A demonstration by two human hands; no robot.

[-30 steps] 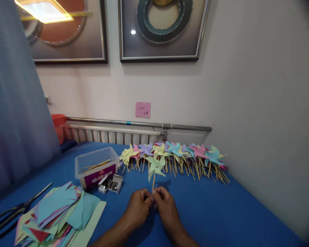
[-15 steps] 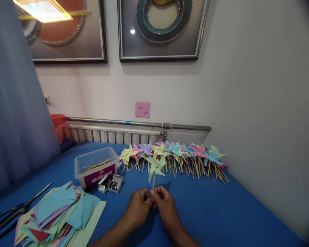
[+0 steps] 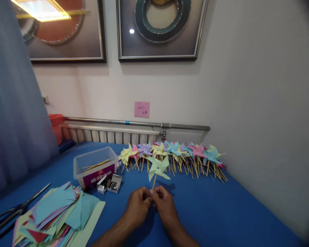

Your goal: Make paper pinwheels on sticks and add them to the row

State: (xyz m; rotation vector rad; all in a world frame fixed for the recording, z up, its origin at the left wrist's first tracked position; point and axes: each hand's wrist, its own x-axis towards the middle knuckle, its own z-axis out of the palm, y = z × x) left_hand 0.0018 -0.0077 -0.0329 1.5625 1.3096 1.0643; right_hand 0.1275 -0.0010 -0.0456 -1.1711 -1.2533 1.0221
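A pale green paper pinwheel (image 3: 157,168) with a metal pin at its centre stands upright on a thin wooden stick, low in the middle of the view. My left hand (image 3: 139,206) and my right hand (image 3: 164,205) meet at the lower part of that stick, both with fingers pinched round it. The stick's bottom end is hidden by the fingers. Behind it, many finished-looking pinwheels (image 3: 173,148) in yellow, pink, purple and blue lie in a row along the wall, sticks toward me.
On the blue tabletop (image 3: 221,212), a clear plastic tub (image 3: 95,168) holds wooden sticks. Small white boxes (image 3: 115,183) with metal pins stand beside it. Coloured paper sheets (image 3: 56,212) and black scissors (image 3: 20,207) lie at left. A radiator (image 3: 105,134) runs along the wall.
The pinwheel's head has turned on the stick, its blades now at a different angle and facing me more fully. Both hands keep the same grip and place.
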